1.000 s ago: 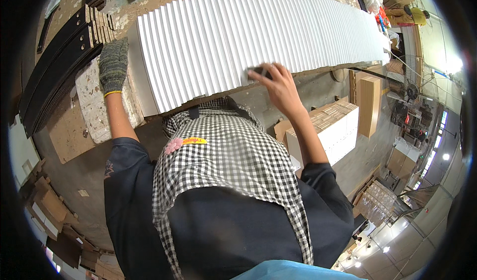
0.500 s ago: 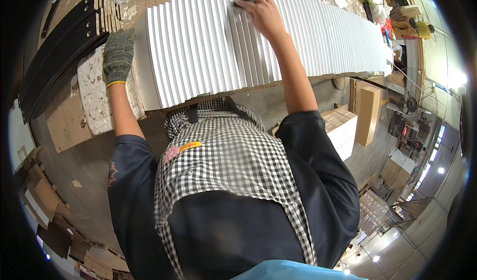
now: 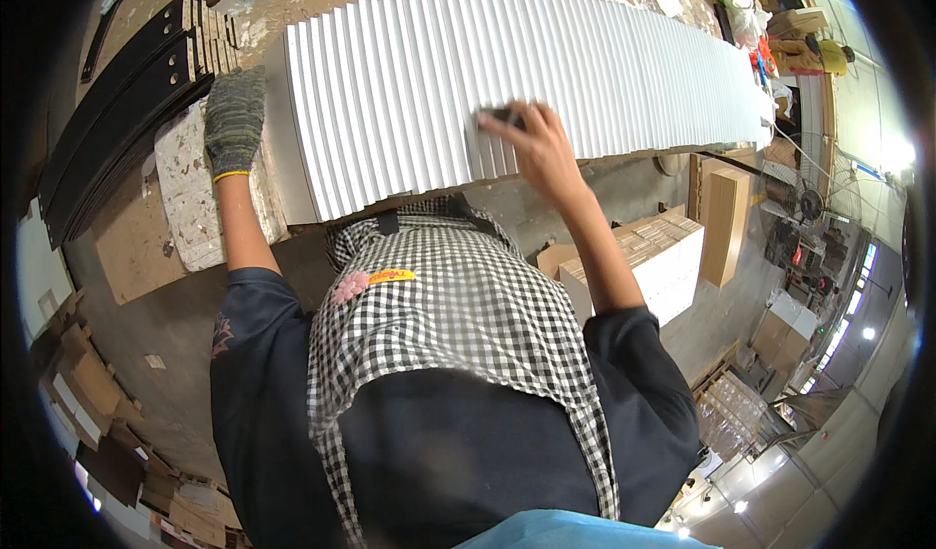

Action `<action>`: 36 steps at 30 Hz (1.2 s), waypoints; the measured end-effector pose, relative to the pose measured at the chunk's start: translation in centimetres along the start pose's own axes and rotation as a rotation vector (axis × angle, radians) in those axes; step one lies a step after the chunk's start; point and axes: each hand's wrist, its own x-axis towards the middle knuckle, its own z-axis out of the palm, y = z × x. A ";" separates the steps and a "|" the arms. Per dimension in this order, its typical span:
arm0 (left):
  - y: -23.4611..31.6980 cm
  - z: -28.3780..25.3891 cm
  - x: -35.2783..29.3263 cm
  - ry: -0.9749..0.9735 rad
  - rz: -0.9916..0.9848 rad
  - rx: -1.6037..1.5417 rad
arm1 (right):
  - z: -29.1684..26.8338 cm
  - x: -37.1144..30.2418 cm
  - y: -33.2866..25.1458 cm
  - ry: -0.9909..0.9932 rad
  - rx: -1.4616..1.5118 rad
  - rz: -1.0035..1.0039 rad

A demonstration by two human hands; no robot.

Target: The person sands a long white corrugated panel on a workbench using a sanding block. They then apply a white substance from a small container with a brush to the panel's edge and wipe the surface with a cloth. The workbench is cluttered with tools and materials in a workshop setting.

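Gripping a dark block [image 3: 500, 116] in curled fingers [image 3: 515, 137], the right hand [image 3: 546, 154], best kept level, is over white slats [image 3: 390, 100], the gloved left hand [image 3: 234, 120] beside their left end, grip unclear.

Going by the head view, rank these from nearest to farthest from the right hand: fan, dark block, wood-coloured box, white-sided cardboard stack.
From the right hand:
1. Dark block, held in it
2. White-sided cardboard stack, lower right of it
3. Wood-coloured box, farther right
4. Fan, rightmost of the four
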 end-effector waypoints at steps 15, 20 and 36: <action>0.7 -1.5 -0.4 0.169 0.038 -0.024 | 3.8 17.9 6.5 0.178 -0.043 -0.117; 1.2 -2.7 0.3 0.091 0.049 -0.002 | 5.7 22.7 8.9 0.194 -0.350 -0.017; -0.6 0.0 0.5 0.040 0.044 -0.030 | -2.7 -6.4 -3.6 -0.195 0.023 -0.098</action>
